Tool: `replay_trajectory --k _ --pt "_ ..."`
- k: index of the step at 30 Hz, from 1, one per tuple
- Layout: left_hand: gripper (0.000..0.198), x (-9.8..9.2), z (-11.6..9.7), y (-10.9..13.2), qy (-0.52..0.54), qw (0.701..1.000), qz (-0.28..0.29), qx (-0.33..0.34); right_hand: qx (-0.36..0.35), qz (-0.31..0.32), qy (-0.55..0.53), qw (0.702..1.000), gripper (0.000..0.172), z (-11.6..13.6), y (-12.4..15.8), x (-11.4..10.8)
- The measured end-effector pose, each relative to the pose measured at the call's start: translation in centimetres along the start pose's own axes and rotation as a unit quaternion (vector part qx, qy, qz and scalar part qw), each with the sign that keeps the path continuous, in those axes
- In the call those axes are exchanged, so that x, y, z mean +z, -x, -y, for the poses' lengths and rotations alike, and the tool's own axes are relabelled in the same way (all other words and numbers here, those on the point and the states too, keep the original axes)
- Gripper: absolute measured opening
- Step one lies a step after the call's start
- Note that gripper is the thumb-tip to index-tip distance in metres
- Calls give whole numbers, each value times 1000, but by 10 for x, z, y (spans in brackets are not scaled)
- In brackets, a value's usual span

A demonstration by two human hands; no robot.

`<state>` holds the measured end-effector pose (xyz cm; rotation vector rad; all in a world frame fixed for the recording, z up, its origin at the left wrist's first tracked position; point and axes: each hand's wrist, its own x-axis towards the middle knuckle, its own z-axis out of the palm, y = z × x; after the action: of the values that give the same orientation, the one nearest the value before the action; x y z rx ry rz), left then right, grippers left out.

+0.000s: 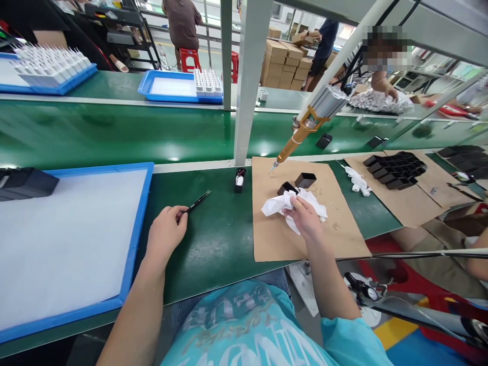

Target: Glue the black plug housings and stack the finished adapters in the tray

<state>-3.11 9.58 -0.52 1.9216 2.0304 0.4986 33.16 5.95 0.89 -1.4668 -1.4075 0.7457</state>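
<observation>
My left hand (168,231) is closed around black tweezers (198,201), whose tips point up and to the right over the green bench. In my right hand (304,216) is a crumpled white cloth (280,202), pinched above a sheet of brown cardboard (267,239). Just behind the cloth are two black open boxes, one (305,179) lying uncovered and the other (286,188) partly hidden by the cloth. Between my hands, a small black case (239,180) with a white part and red wire inside sits on the bench.
An orange dispenser nozzle (293,145) hangs over the cardboard. A blue-rimmed white tray (139,223) takes up the left, with black boxes (28,183) on it. Farther right are another white cloth (357,180) and grouped black boxes (396,168). A conveyor (171,129) runs behind the bench.
</observation>
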Motion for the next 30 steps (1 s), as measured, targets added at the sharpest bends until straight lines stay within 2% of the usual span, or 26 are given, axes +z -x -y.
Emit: replay_trajectory --k 5,9,11,13,14,16,17,18,19,20,22,23,25,26,28,30 --pt "26 -2 -1 -1 10 999 -31 -20 -37 56 60 996 31 8 -10 17" --pt "24 -5 -3 -1 80 993 -64 -53 -108 163 166 967 30 16 -14 52" --pt "23 -6 -3 -1 122 988 -75 -62 -145 221 212 941 39 21 4 80" --pt "21 -6 -4 -1 162 981 -91 -60 -190 273 239 912 43 28 39 110" --pt "20 -7 -5 -1 180 977 -99 -59 -232 315 243 888 40 33 59 124" --pt "20 -10 -5 0 222 967 -108 -61 -434 423 211 767 37 42 95 144" --pt "20 -13 -5 2 245 962 -109 -61 -498 461 180 712 38 47 105 149" --pt "21 -17 -4 5 268 955 -110 -59 -530 476 164 682 38 51 107 152" --pt "23 -21 -3 9 287 950 -113 -56 -524 472 168 688 37 55 100 152" --pt "24 -27 -2 15 300 945 -117 -51 -491 454 190 719 36 58 86 150" --pt "26 -38 1 26 302 943 -131 -45 -364 393 263 802 37 61 42 145" --pt "27 -44 2 30 291 946 -136 -47 -333 367 282 822 42 62 18 144" --pt "26 -52 3 36 238 960 -135 -60 -318 351 291 831 55 67 -14 150" --pt "25 -54 3 38 202 969 -129 -66 -319 350 292 831 54 70 -18 156" --pt "23 -56 3 37 129 983 -108 -73 -340 370 283 817 45 80 1 174" --pt "23 -58 5 36 76 991 -86 -73 -398 431 246 772 27 89 42 194"
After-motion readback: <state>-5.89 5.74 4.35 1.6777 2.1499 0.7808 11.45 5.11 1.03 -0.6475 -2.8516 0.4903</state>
